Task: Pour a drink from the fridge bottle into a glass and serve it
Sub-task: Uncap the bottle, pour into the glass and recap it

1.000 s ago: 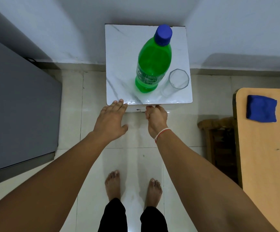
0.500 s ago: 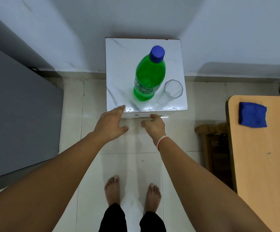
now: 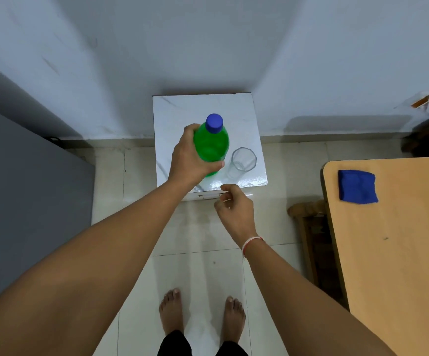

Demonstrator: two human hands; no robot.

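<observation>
Against the pale blue-grey wall (image 3: 208,42), at the corner, stands a small white marble-patterned bench (image 3: 172,111) on a floor (image 3: 198,232) of light tiles. Left of view: a large grey appliance face (image 3: 28,201), flat, no detail visible. Right of view: a tan wooden table (image 3: 393,265) with a rounded near corner; a wooden stool (image 3: 308,214) sits partly under its left edge, in shadow.

Left forearm extends up from lower left. Left hand (image 3: 190,160) grips the green bottle (image 3: 212,145) around its body, fingers wrapped on the left side, thumb across the lower front. Bottle is upright, blue cap (image 3: 214,122) on, positioned over the middle of the bench top; its base is hidden by the hand, so contact with the bench cannot be confirmed.

Right hand (image 3: 235,205) hovers just off the bench's near edge, fingers loosely curled, holding nothing, well clear of bottle. A red-and-white thread band (image 3: 250,244) circles the right wrist.

Blue folded cloth (image 3: 357,186) lies on the wooden table near its far left corner.

Clear faceted glass (image 3: 241,161) stands upright on the bench just right of the bottle, empty as far as can be seen, not touching it.

Two bare feet (image 3: 200,312) show at the bottom of view on the tiles.
</observation>
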